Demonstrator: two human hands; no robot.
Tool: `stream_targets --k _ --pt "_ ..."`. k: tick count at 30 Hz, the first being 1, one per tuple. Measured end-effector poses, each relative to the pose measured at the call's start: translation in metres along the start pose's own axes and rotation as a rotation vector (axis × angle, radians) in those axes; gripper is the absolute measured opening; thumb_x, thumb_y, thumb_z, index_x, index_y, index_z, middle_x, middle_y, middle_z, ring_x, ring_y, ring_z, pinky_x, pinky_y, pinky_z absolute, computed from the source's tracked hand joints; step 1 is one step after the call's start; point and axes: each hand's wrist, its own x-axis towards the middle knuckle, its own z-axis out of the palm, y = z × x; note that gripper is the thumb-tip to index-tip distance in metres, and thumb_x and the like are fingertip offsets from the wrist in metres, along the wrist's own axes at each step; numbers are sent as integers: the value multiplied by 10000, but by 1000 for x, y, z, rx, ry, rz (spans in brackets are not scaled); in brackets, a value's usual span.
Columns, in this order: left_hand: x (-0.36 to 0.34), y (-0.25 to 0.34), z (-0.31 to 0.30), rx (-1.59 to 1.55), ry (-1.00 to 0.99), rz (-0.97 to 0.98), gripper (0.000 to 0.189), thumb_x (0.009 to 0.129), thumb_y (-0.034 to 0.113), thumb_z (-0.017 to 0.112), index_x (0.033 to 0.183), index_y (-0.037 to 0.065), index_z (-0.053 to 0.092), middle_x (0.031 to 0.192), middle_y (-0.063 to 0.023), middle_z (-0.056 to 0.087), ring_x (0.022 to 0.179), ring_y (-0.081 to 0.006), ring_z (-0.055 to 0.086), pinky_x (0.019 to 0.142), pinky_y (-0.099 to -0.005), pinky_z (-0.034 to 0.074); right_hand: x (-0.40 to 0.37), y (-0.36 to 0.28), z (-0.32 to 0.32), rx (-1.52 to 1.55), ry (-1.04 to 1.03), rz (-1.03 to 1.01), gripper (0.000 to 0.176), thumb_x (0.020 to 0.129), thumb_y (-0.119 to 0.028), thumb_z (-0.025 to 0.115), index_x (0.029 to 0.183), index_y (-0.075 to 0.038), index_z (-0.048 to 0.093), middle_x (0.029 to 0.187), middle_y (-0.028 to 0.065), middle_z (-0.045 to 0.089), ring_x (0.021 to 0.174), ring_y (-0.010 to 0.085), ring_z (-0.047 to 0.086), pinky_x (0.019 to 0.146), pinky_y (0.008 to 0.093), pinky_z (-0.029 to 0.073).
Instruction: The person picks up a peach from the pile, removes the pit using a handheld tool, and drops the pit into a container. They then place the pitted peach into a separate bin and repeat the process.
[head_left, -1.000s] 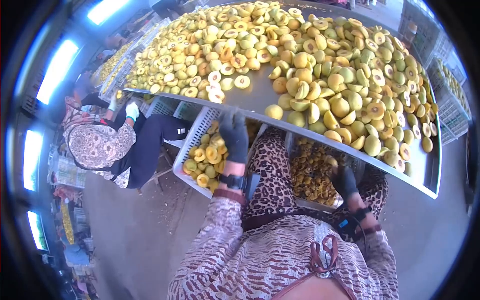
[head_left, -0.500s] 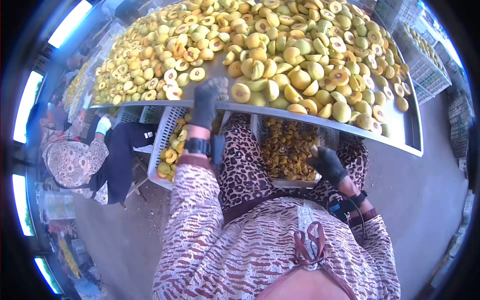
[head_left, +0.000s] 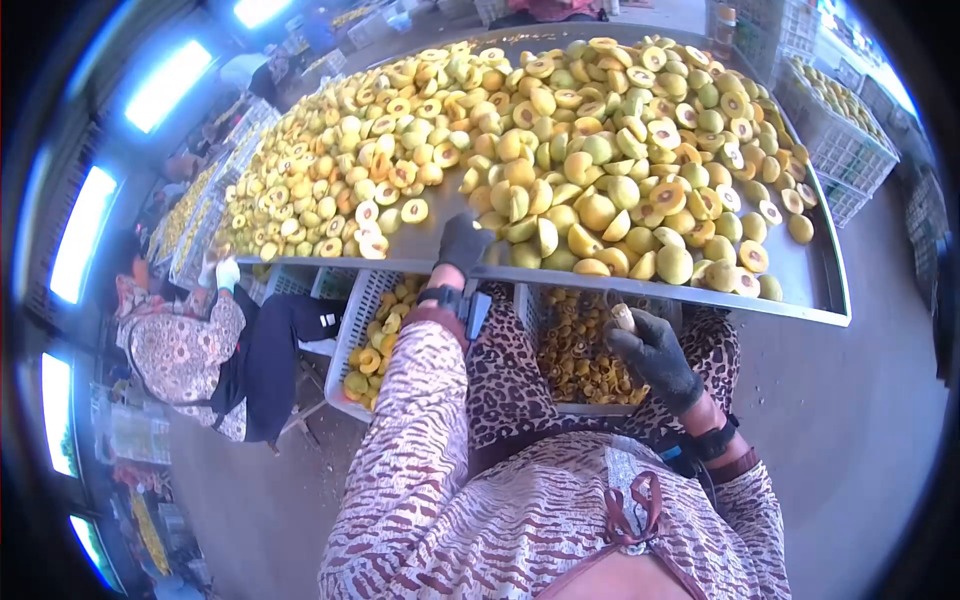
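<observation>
My left hand, in a dark glove, reaches over the front rim of the metal table. It is at the near side of a heap of halved yellow peaches, some showing brown centres. Its fingers point away from me and are partly hidden, so I cannot make out whether they hold anything. My right hand, also gloved, is closed around a short tool with a pale handle; the tool's other end is not visible. Below that hand, between my knees, a crate holds fruit scraps.
Left of my legs stands a white crate with yellow fruit halves inside. Another person sits at the left, a gloved hand at the table's edge. Stacked crates of fruit stand at the right, beyond the table.
The view has shifted, showing more of the table's far side. My left hand has moved right along the front edge, towards the peach heap. My right hand has turned, exposing more of the pale handle.
</observation>
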Motion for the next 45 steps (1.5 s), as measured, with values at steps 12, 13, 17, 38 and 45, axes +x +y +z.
stream_targets --k 12,13,17,38,45 --pt "-136 163 11 -938 -104 386 634 892 335 685 1352 -45 471 1225 -119 608 1088 -181 585 944 -286 480 26 -11 3 322 174 -142 137 860 -113 680 961 -32 635 735 13 606 543 118 544 500 253 447" --pt "-141 163 13 -1092 -233 208 643 900 353 681 1360 -39 462 1227 -103 601 1120 -177 565 981 -294 452 28 -10 3 328 179 -141 137 860 -113 680 961 -32 635 735 13 606 543 118 544 500 253 447" --pt "-153 172 30 -1302 -358 48 525 1006 329 520 1390 -20 437 1328 -110 535 1204 -183 527 1047 -317 408 28 -12 -1 -315 228 -765 136 822 -59 702 930 -19 632 775 -5 621 614 154 553 599 305 475" --pt "-141 200 60 -1188 -165 255 360 1035 127 387 1314 -80 483 1310 -182 551 1192 -258 555 1040 -377 453 -1 5 -6 184 139 -54 131 821 -43 594 929 29 604 787 -20 583 723 68 503 630 263 440" --pt "-145 206 52 -1414 -246 214 439 1019 231 402 1327 -73 481 1309 -172 543 1196 -253 551 1052 -378 434 -3 11 9 108 322 -197 133 817 -28 586 938 22 610 779 -17 583 715 66 506 627 257 443"
